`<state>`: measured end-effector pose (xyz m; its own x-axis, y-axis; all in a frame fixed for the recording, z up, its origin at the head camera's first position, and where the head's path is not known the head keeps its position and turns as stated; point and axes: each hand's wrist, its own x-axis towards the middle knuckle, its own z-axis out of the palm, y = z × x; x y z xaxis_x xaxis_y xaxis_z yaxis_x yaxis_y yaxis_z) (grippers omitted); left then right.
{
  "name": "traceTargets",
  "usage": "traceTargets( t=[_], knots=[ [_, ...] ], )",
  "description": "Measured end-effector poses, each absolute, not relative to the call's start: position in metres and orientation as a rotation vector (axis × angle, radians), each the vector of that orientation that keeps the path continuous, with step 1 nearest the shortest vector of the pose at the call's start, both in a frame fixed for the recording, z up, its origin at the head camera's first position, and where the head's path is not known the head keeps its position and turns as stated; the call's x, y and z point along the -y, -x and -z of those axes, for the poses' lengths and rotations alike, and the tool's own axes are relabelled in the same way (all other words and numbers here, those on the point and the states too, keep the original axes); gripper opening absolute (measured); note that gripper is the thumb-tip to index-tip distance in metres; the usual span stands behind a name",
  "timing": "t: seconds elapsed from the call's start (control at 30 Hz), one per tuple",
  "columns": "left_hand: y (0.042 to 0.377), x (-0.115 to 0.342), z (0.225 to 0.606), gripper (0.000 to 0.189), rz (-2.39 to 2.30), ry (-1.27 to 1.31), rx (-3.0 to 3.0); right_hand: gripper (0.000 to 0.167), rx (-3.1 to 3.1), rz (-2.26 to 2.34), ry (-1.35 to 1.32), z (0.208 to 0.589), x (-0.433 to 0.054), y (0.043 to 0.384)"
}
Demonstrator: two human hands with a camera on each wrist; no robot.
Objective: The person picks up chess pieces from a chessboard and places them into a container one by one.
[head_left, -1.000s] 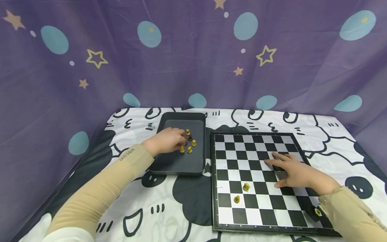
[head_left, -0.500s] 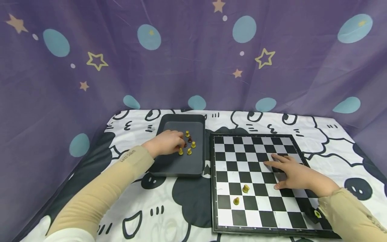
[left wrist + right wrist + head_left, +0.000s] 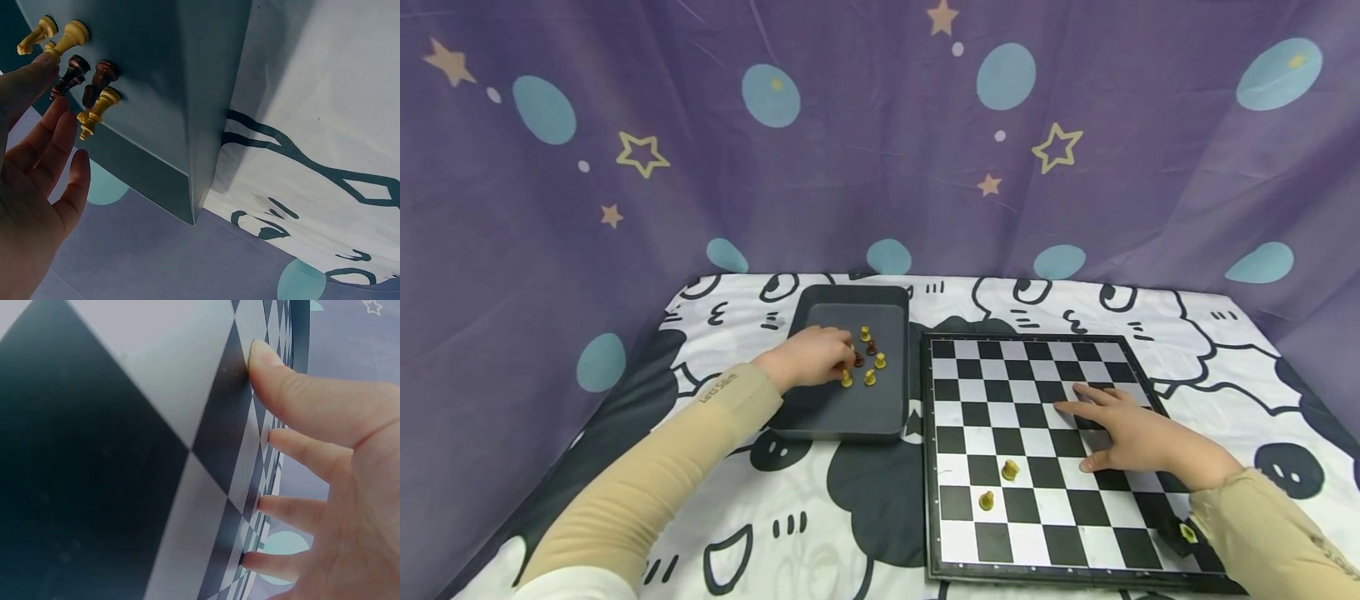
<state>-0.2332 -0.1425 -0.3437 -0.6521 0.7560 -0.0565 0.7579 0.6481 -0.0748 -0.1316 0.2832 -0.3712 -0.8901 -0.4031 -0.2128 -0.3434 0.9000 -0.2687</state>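
The left hand (image 3: pixel 812 356) reaches into a dark grey tray (image 3: pixel 820 421) among small chess pieces. In the left wrist view, its thumb (image 3: pixel 28 80) meets the top of a yellow chess piece (image 3: pixel 70 34), which it seems to pinch; the index finger is hidden. Other fingers hang beside a dark red chess piece (image 3: pixel 76 67). More yellow pieces (image 3: pixel 869 377) and a second dark red piece (image 3: pixel 871 347) stand close by. The right hand (image 3: pixel 1131 433) lies spread over the chessboard (image 3: pixel 1047 546), fingertips at its squares, holding nothing.
Two yellow chess pieces (image 3: pixel 1010 470) (image 3: pixel 987 500) are on the board's near left. A small black device (image 3: pixel 1176 535) sits under the right wrist, over the near right corner. White patterned cloth (image 3: pixel 760 500) covers the table; a purple curtain (image 3: pixel 865 167) hangs behind.
The left hand has shifted slightly left, and the yellow chess piece under its thumb has moved slightly left with it. The right hand keeps its place. The head view has tilted a little.
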Motion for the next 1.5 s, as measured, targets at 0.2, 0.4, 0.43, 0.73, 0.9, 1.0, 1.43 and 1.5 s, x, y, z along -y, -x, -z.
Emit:
traceTargets(
  t=[0.2,0.4,0.43,0.73,0.9,1.0,1.43,1.5],
  knots=[
    [0.233,0.143,0.344,0.006,0.142,-1.277,-2.828,0.083,-2.803,0.325,0.563,0.371,-0.283,0.131],
    [0.232,0.143,0.344,0.006,0.132,-1.275,-2.831,0.083,-2.801,0.326,0.562,0.371,-0.282,0.131],
    [0.232,0.143,0.344,0.007,0.131,-1.278,-2.833,0.083,-2.801,0.326,0.562,0.372,-0.282,0.131],
    [0.232,0.145,0.343,0.009,0.104,-1.304,-2.841,0.083,-2.802,0.316,0.547,0.372,-0.282,0.131],
    [0.233,0.145,0.341,0.011,0.125,-1.309,-2.839,0.083,-2.803,0.319,0.554,0.372,-0.282,0.131],
    [0.233,0.143,0.338,0.014,0.121,-1.313,-2.837,0.083,-2.801,0.325,0.554,0.373,-0.282,0.131],
    [0.226,0.136,0.327,0.017,0.102,-1.33,-2.851,0.083,-2.801,0.307,0.545,0.372,-0.282,0.133],
    [0.224,0.133,0.325,0.017,0.107,-1.332,-2.845,0.083,-2.802,0.306,0.55,0.372,-0.282,0.133]
  ],
)
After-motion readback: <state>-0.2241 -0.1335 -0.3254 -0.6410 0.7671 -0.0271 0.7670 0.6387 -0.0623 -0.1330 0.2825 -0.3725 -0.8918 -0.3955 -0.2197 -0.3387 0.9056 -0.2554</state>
